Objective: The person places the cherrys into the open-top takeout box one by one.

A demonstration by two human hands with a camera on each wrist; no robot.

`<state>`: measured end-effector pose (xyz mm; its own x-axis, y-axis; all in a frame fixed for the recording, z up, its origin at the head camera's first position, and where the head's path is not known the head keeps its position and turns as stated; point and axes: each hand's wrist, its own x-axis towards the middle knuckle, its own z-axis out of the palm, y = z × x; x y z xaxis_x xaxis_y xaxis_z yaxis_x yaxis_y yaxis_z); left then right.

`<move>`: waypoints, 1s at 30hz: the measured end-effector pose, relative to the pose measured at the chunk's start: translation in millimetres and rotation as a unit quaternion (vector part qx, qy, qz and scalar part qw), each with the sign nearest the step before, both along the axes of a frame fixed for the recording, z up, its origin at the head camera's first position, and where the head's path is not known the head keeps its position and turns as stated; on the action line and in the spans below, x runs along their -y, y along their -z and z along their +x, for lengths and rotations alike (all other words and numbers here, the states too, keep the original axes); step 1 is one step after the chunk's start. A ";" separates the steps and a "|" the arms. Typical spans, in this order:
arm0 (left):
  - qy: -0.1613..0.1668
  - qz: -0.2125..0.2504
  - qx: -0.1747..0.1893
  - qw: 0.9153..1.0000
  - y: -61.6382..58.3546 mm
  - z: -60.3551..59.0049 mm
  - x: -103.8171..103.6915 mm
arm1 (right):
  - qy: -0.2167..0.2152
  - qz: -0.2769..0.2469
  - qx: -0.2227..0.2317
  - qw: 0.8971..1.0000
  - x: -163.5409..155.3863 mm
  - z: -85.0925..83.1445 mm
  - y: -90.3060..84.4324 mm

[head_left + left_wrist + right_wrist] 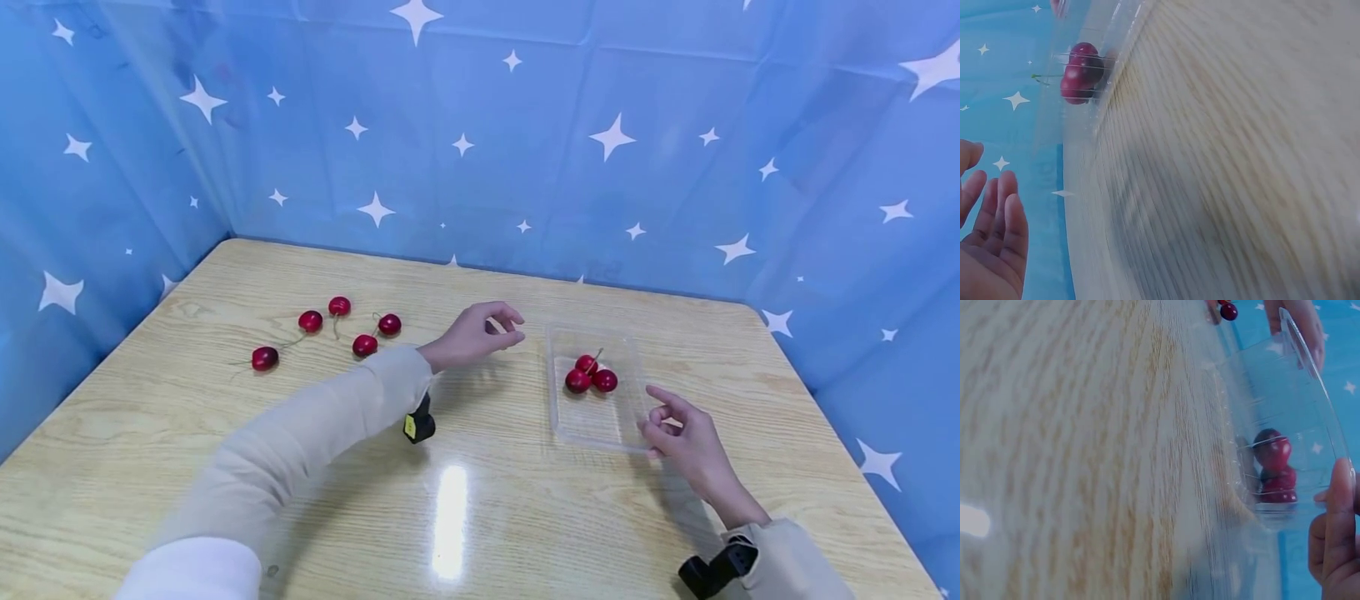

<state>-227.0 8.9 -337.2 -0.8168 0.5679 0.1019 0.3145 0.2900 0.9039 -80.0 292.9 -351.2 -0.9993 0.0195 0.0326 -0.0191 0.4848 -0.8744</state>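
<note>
A clear plastic box sits on the table with three red cherries inside, one with its stem up. At the box's right rim my right hand pinches the edge, index finger stretched out and other fingers curled. My left hand hovers left of the box, fingers loosely bent, nothing between them. In the left wrist view the left hand's fingers are spread apart from the box. Several more cherries with stems lie on the table's left side, behind the left forearm.
The wooden table has a bright light reflection near its front. A blue curtain with white stars stands along the back and sides. Both wrists carry a small black camera.
</note>
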 end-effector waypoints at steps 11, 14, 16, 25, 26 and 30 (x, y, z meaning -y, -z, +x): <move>-0.017 0.016 0.042 0.999 -2.0 7.0 49.6 | -0.001 0.004 0.003 1.000 0.4 -0.7 -0.6; -0.027 0.012 0.050 0.998 -0.5 8.5 62.7 | -0.002 0.000 0.007 1.000 0.2 -0.5 -0.2; -0.033 0.008 0.052 0.998 -0.1 10.0 70.8 | -0.002 -0.001 0.009 1.000 0.1 -0.4 0.0; -0.071 -0.012 0.025 0.997 1.6 15.3 104.3 | -0.001 0.000 0.010 1.000 0.2 0.0 -1.0; -0.078 -0.015 0.020 0.997 2.1 15.0 107.5 | -0.001 -0.001 0.010 1.000 0.2 0.1 -1.3; -0.102 -0.014 -0.001 0.995 3.7 14.1 118.9 | -0.002 -0.003 0.009 1.000 0.5 0.1 -2.8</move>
<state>-212.9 -110.0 -341.0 -0.9147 0.3938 0.0907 0.2489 0.3722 0.8942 -79.9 292.4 -348.4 -0.9998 0.0166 0.0139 -0.0043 0.4801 -0.8772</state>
